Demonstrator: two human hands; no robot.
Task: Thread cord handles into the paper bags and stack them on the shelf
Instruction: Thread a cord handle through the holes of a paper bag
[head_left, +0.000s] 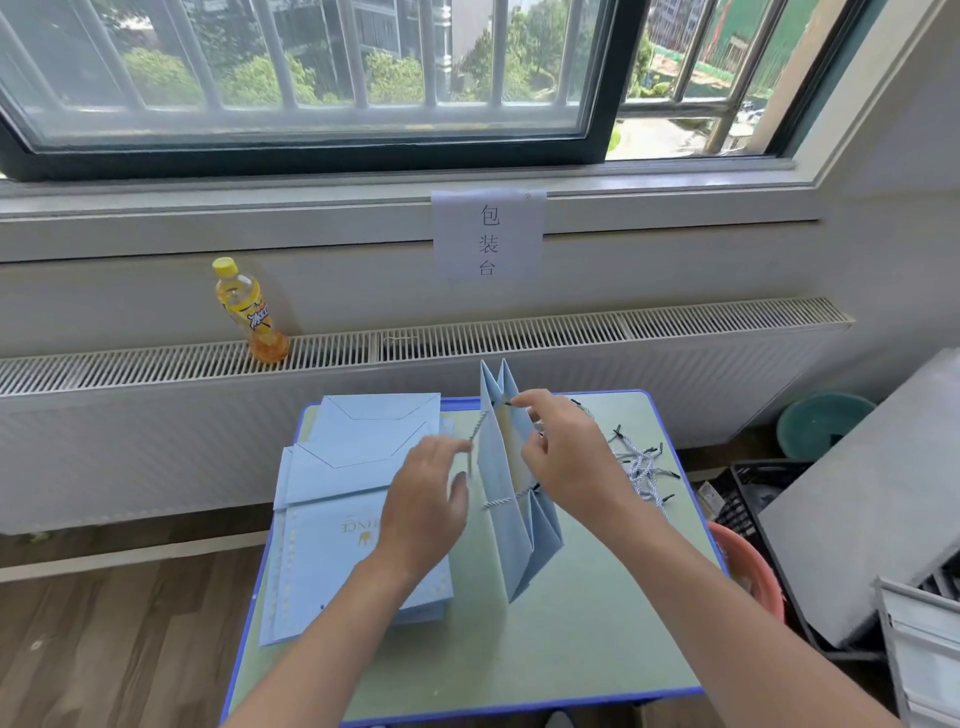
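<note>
A light blue paper bag (506, 499) stands on its edge in the middle of the small green table (571, 649). My right hand (566, 457) pinches a black-tipped cord end at the bag's upper edge. My left hand (426, 499) is just left of the bag and holds the twisted white-and-blue cord (475, 441) that runs along its left face. A second piece of cord crosses the bag lower down. A stack of flat blue bags (343, 499) lies at the table's left. Several loose cords (644, 467) lie in a pile at the right.
A yellow drink bottle (249, 312) stands on the radiator cover under the window. A pink basin (753, 566), a black crate (748, 499) and grey shelving (924, 639) crowd the floor at the right. A green basin (821, 423) sits behind them.
</note>
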